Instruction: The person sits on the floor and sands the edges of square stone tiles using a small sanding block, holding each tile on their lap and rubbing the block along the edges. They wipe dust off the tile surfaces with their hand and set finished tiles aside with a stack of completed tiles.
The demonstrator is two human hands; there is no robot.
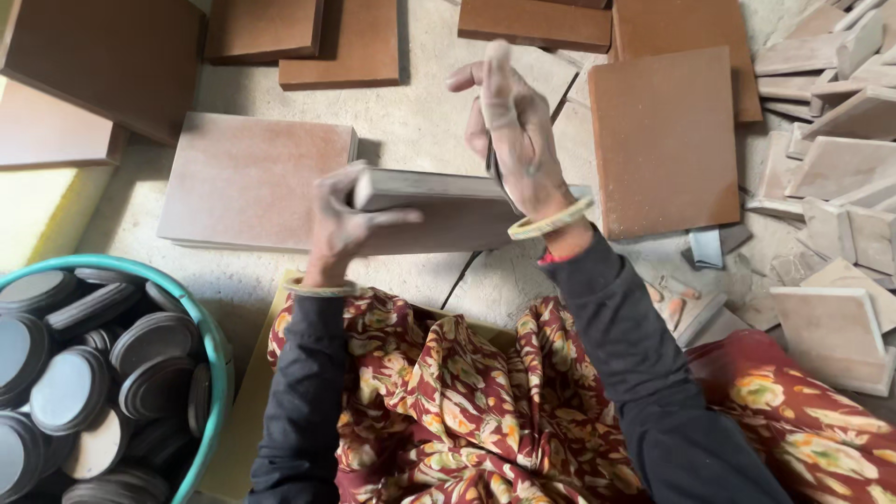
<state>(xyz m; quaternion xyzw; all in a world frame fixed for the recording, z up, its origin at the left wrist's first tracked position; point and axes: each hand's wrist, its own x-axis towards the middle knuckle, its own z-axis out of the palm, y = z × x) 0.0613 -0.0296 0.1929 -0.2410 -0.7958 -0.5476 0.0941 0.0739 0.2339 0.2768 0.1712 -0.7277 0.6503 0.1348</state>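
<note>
- The left hand [341, 219] grips one end of a flat brown tile [439, 213], thumb laid along its face and fingers wrapped behind, holding it level above the lap.
- The right hand [513, 131] rises over the tile's other end with fingers stretched upward; a dark, thin tool seems pinched low in the palm against the tile's edge, though what it is cannot be told.
- Judged from this, the step in hand is working or cleaning the tile's edge while it is braced between both hands.
- The next move likely calls for a firm left-hand brace and a steady stroke along the edge.
- Beyond the hands, more tiles [665, 140] lie on the floor [420, 121]; right of the right hand sits a heap of pale offcuts [840, 168].
- Below the left hand, a teal-rimmed tub [213, 345] holds dark round discs [70, 387].
</note>
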